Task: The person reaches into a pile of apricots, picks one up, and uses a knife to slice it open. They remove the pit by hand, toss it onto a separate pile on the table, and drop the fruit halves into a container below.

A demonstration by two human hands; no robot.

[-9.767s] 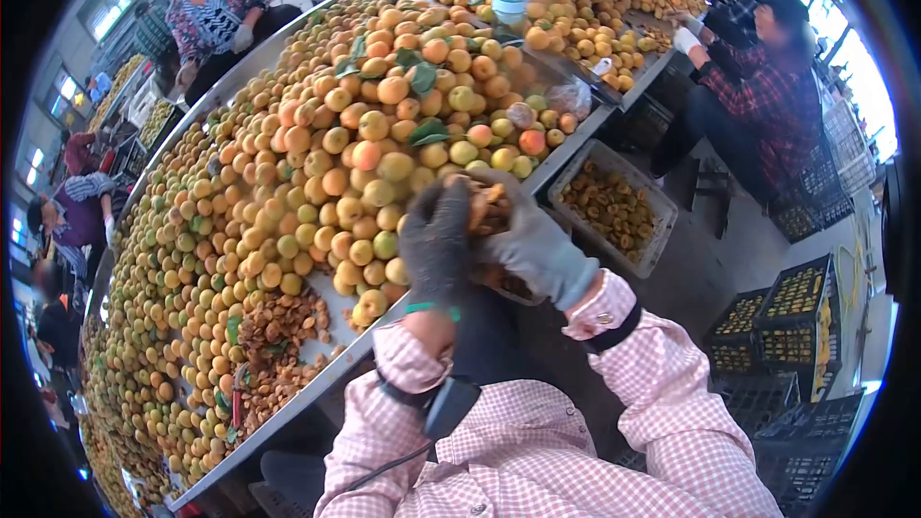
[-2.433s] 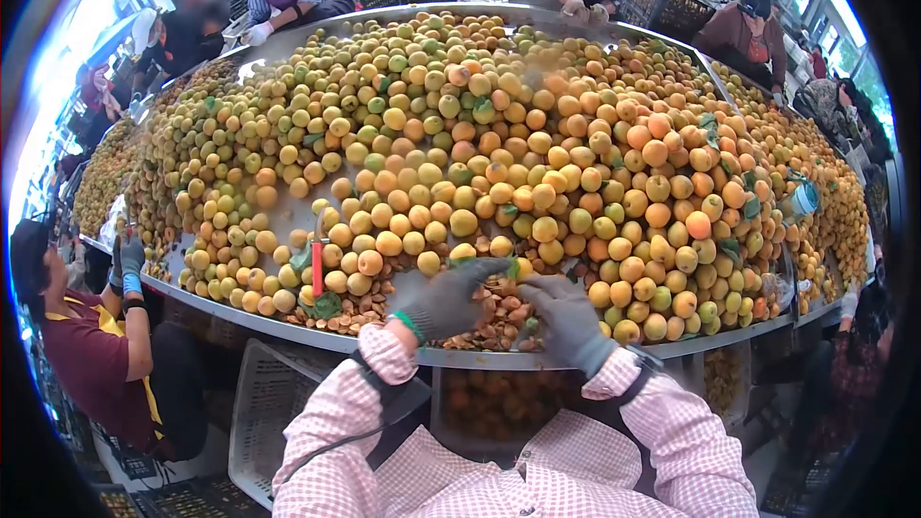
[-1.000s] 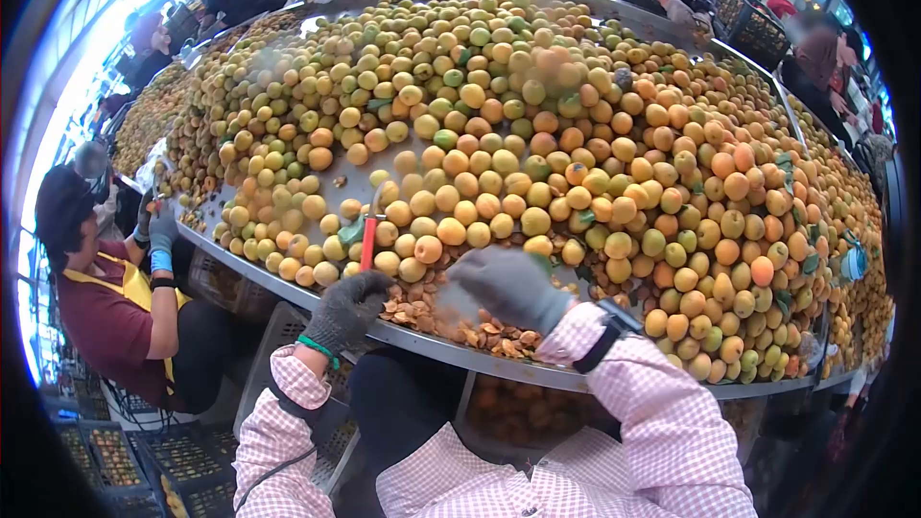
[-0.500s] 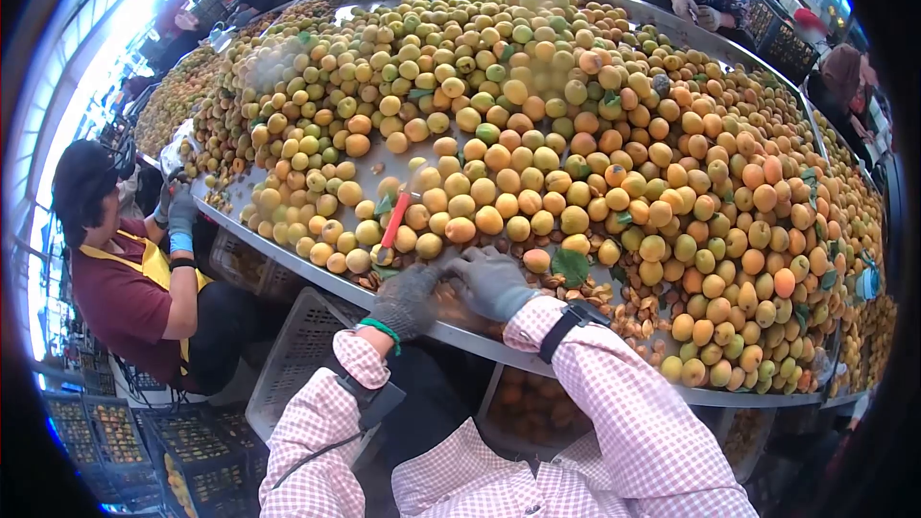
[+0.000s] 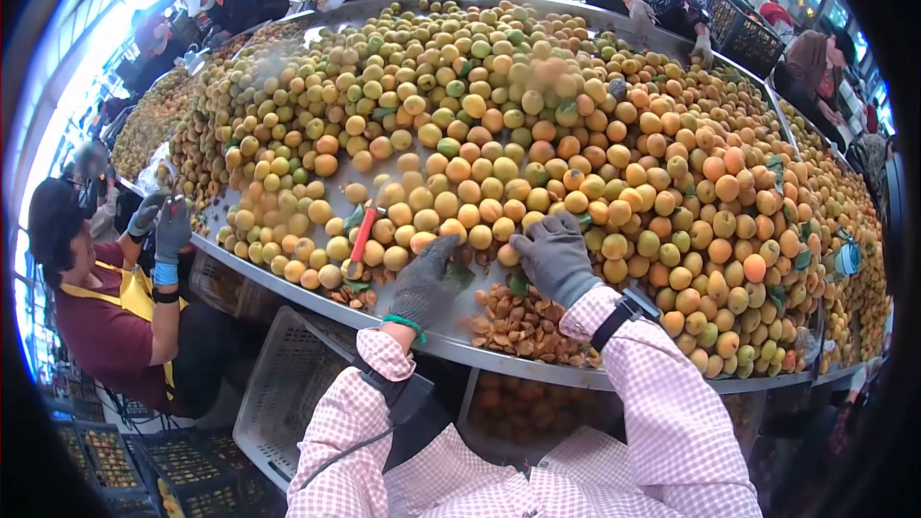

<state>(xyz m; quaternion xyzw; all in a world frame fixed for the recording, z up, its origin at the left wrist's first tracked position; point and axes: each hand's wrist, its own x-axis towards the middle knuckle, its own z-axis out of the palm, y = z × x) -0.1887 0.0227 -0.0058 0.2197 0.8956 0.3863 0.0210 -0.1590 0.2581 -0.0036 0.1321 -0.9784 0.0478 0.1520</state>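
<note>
A wide metal table (image 5: 443,343) is heaped with yellow-orange apricots (image 5: 489,168). My left hand (image 5: 427,283), in a grey glove, lies near the front rim with fingers stretched toward the fruit; a green leaf shows beside it. Also gloved in grey, my right hand (image 5: 556,259) rests against the apricots, thumb apart from its bent fingers; the thumb is by an apricot at the heap's edge. Between and below both hands lies a pile of brown pieces (image 5: 518,321), perhaps apricot pits. A red-handled knife (image 5: 363,235) leans on apricots left of my left hand.
A light plastic crate (image 5: 288,393) stands below the rim at left. Another person (image 5: 120,297) in a yellow apron sits left of me, gloved hands raised. Across the table sit several people. Dark crates (image 5: 182,465) of fruit stand on the floor at lower left.
My hands were close together at the front rim; they have moved apart, my right hand going right and away from me. More of the brown pile now shows. The whole view has shifted slightly.
</note>
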